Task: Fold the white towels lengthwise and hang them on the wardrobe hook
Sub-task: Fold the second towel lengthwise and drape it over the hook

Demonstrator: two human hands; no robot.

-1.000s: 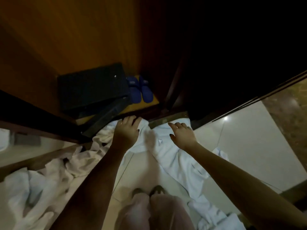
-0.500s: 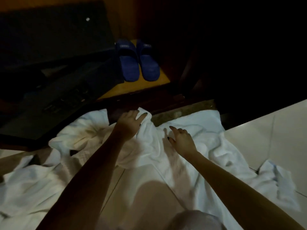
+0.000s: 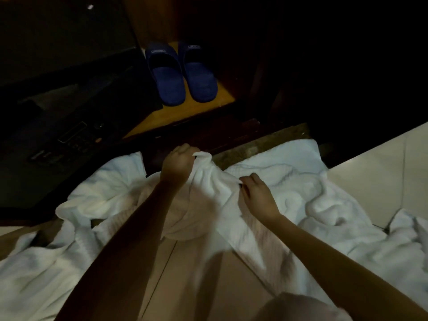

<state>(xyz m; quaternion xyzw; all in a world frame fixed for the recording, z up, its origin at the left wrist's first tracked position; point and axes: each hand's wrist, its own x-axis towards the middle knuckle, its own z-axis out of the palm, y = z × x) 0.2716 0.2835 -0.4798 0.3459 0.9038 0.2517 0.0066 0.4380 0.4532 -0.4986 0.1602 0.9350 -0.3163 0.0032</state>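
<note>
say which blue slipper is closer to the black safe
The left slipper: it lies right beside the black safe, while the right slipper sits on its far side, away from the safe.

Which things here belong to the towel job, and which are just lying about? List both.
Job: white towel, gripped by the left hand and pinched by the right hand; more white towelling at left.
Lying about: blue slippers; black box; tiled floor.
</note>
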